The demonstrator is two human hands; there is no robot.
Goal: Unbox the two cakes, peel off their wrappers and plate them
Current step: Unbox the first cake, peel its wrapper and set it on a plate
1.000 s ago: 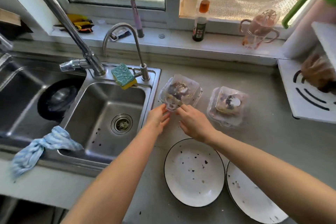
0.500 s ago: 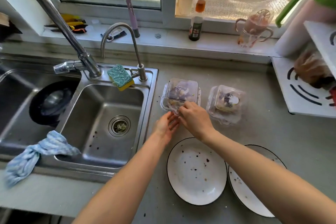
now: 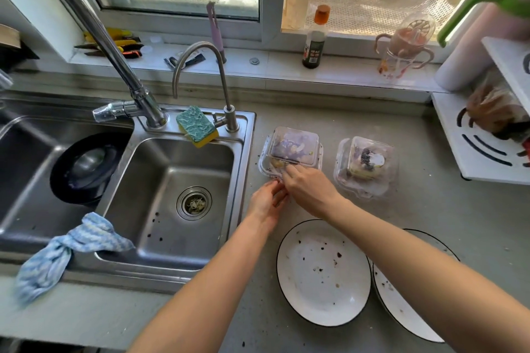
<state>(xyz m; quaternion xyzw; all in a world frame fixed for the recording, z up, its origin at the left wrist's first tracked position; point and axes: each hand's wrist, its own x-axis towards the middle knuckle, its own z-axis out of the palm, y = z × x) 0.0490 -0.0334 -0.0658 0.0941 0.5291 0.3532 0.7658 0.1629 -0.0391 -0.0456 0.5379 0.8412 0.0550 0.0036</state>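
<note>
While both boxes sit shut | right hand [image 3: 311, 190] pinches left cake box [image 3: 291, 152] front lip | left hand [image 3: 268, 202] fingers together at same edge | plates [image 3: 322, 272] bare of cake

Two clear plastic cake boxes stand on the tabletop: one at the centre [image 3: 292, 150], the other at its 3 o'clock [image 3: 367, 166], and each holds one cake. Two white plates with dark rims lie at 5 o'clock, one fully seen [image 3: 322, 272] and one partly hidden by an arm [image 3: 407, 309]. Two hands reach in, the left hand [image 3: 266, 202] and the right hand [image 3: 311, 189]. The sink has two basins, the right one [image 3: 177, 195] and the left one [image 3: 31, 169], and two taps, a tall one [image 3: 94, 28] and a thin one [image 3: 200, 71]. One sponge [image 3: 196, 126], one blue cloth [image 3: 66, 249], one bottle with an orange cap [image 3: 315, 37].
</note>
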